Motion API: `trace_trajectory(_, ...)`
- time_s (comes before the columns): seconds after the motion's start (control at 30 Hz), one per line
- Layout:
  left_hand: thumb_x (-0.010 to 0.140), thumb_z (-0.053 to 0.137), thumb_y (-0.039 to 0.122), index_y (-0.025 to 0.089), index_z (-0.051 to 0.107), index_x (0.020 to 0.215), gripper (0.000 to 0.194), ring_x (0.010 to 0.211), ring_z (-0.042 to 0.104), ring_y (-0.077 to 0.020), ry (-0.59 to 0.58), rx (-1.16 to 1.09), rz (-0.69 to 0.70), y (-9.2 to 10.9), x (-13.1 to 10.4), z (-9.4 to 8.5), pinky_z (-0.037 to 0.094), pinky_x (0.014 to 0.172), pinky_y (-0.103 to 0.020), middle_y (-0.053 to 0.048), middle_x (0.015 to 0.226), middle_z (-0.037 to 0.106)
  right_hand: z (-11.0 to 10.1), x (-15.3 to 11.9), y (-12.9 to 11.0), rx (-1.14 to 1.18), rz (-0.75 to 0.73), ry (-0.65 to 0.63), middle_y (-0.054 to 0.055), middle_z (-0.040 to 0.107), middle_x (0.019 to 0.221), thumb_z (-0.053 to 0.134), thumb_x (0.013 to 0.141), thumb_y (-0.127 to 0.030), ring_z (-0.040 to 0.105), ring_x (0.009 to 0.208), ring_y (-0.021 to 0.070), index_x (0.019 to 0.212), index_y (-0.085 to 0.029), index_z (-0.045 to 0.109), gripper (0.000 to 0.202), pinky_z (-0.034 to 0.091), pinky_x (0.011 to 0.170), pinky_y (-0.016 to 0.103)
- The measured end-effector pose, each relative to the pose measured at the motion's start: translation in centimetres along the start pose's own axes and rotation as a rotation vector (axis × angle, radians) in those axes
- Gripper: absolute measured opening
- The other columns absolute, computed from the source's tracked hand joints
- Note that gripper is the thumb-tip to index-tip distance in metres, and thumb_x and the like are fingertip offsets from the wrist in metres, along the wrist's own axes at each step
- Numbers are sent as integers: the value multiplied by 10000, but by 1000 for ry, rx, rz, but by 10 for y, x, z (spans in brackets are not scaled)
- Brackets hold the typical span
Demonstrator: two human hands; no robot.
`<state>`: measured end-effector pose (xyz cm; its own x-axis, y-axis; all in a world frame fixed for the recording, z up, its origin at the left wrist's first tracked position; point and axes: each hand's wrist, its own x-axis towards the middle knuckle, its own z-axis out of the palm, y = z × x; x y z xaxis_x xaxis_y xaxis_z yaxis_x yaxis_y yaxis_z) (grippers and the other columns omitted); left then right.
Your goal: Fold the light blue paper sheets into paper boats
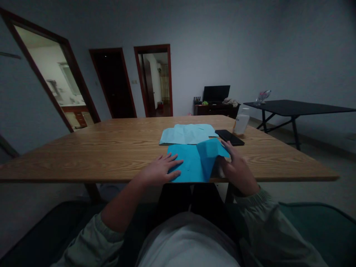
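Note:
A bright blue sheet of paper [185,159] lies at the near edge of the wooden table, its right part lifted and bent over. My left hand [161,169] rests flat on the sheet's left side with its fingers spread. On the other side, my right hand [236,165] pinches the raised right edge between thumb and fingers. Just beyond the blue sheet lie creased pale blue papers [185,134], spread flat and overlapping. Neither hand touches them.
A black phone [230,137] lies right of the papers, beside a whitish bottle [241,121] standing on the wooden table [111,155]. Farther right stands a black folding table [294,107] with a clear item on it. A monitor [216,93] sits on a cabinet at the far wall.

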<state>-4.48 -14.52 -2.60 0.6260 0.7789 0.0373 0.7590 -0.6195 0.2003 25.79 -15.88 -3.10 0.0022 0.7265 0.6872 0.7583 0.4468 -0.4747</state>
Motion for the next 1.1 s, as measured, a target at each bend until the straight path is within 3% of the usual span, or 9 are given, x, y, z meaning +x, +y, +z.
trace_trajectory(0.13, 918, 301, 640, 340, 345, 1467, 627, 1451, 174, -291, 20, -19, 7, 1, -3, -2, 124, 1165, -495, -30, 1578, 207, 29, 11, -27, 190, 22, -60, 182, 366, 1495, 449, 892, -575, 370, 1369, 303, 1503, -138, 260, 775, 347, 1087, 491)
trace_trajectory(0.27, 898, 399, 605, 295, 403, 1444, 628, 1441, 208, -306, 67, -27, 20, -1, -2, 2, 150, 1166, -500, -45, 1564, 254, 56, 5, -49, 196, -29, -162, 203, 334, 1505, 461, 901, -551, 374, 1366, 311, 1533, -128, 133, 828, 373, 1064, 493)
trace_trajectory(0.47, 871, 489, 345, 215, 510, 1363, 509, 1341, 412, -268, 179, -110, -51, -24, 8, -2, 303, 1127, -423, -79, 1446, 471, 59, -8, -58, -172, -217, -409, 177, 480, 1415, 501, 878, -560, 445, 1304, 361, 1345, -160, 539, 617, 353, 1069, 537)
trace_trajectory(0.6, 888, 427, 278, 123, 506, 1353, 496, 1351, 396, -257, 386, -3, -199, -26, 9, -30, 266, 1142, -392, -142, 1452, 447, 46, -13, -57, -215, -258, -491, 127, 528, 1383, 443, 914, -548, 467, 1293, 331, 1323, -223, 571, 537, 343, 1077, 539)
trace_trajectory(0.67, 915, 426, 370, 181, 443, 1414, 533, 1390, 336, -245, 335, 8, -81, -17, 9, -42, 238, 1154, -389, -99, 1501, 388, 36, -14, -56, -187, -298, -538, 112, 505, 1408, 440, 918, -543, 445, 1313, 320, 1340, -233, 556, 536, 317, 1099, 533)
trace_trajectory(0.73, 903, 460, 467, 252, 451, 1410, 550, 1409, 296, -263, 161, 14, 54, -9, 11, -48, 226, 1153, -418, -52, 1533, 341, 24, -15, -55, -146, -365, -625, 97, 475, 1436, 469, 896, -567, 410, 1340, 317, 1376, -242, 517, 582, 296, 1115, 525)
trace_trajectory(0.87, 894, 477, 483, 251, 524, 1355, 519, 1342, 399, -282, -113, 31, 55, -22, 27, -45, 298, 1094, -411, -80, 1471, 440, 3, -18, -47, -92, -501, -781, 101, 369, 1506, 623, 737, -663, 326, 1383, 353, 1459, -250, 394, 863, 240, 1132, 550)
trace_trajectory(0.97, 894, 479, 426, 205, 557, 1323, 489, 1224, 509, -243, -49, 0, 7, -49, 45, -40, 369, 1015, -327, -91, 1376, 541, -2, -23, -41, -111, -518, -773, 113, 303, 1536, 683, 703, -604, 292, 1396, 366, 1489, -244, 331, 934, 220, 1133, 564)
trace_trajectory(1.1, 804, 579, 390, 169, 578, 1290, 534, 965, 621, -208, 3, -61, -150, -76, 63, -41, 449, 806, -272, -99, 1182, 653, 1, -27, -38, -146, -545, -723, 99, 326, 1529, 663, 763, -404, 335, 1380, 342, 1481, -257, 349, 797, 251, 1126, 550)
